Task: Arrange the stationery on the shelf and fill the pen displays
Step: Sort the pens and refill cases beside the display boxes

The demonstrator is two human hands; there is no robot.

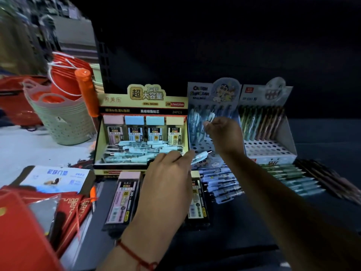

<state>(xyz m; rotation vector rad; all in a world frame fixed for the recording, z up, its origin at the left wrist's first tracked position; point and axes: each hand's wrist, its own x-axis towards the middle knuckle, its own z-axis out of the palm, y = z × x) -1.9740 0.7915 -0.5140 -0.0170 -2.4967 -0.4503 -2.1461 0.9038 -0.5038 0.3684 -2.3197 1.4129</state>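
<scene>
Blue pen [201, 155] pinched in left hand [168, 184] fingers | right hand [224, 133] fingers clamp another pen (blurred) at cartoon display [213, 94]

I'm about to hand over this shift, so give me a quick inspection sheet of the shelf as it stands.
Surface: dark shelf, dimly lit.
Job's things: yellow lead-refill box with loose light-blue pens inside; cartoon pen display, back row filled, front holes open; grey monster display, back row filled; loose pens and darker pens lying in front.
Clutter: two refill packs flat on the shelf; red packets at left.
Hands: left hand pinches a light-blue pen; right hand holds another pen at the cartoon display.
Cables: nothing seen.
Surroundings: stacked baskets and red buckets.
</scene>
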